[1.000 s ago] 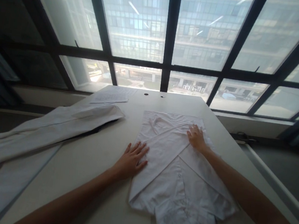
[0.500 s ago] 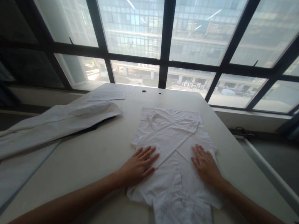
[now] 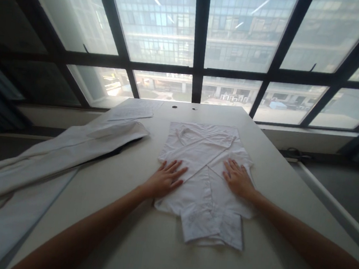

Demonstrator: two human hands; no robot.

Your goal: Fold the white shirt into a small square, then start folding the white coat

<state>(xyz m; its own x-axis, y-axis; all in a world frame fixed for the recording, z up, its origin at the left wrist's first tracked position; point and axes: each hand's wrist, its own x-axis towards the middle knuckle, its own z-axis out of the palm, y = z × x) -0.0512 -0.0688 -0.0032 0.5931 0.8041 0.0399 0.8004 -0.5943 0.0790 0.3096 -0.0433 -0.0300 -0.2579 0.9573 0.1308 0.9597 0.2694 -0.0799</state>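
Observation:
A white shirt [image 3: 201,154] lies on the white table [image 3: 116,231], its sleeves folded across the upper part and a narrower buttoned section toward me. Flat on its left side rests my left hand [image 3: 165,179], fingers spread and partly off the cloth at the wrist. My right hand [image 3: 238,179] lies palm down on the shirt's right side, its fingers apart too. Neither hand grips the cloth. Both palms are hidden from view.
White garments [image 3: 67,147] are heaped along the table's left side. Behind them lie papers [image 3: 133,110]. Two small round holes show near the table's far edge, before a large window. A pale rail [image 3: 330,203] runs beyond the right edge.
The shirt has shifted away from me on the table, and both hands have moved forward with it, still flat on the cloth. The camera view has also shifted slightly.

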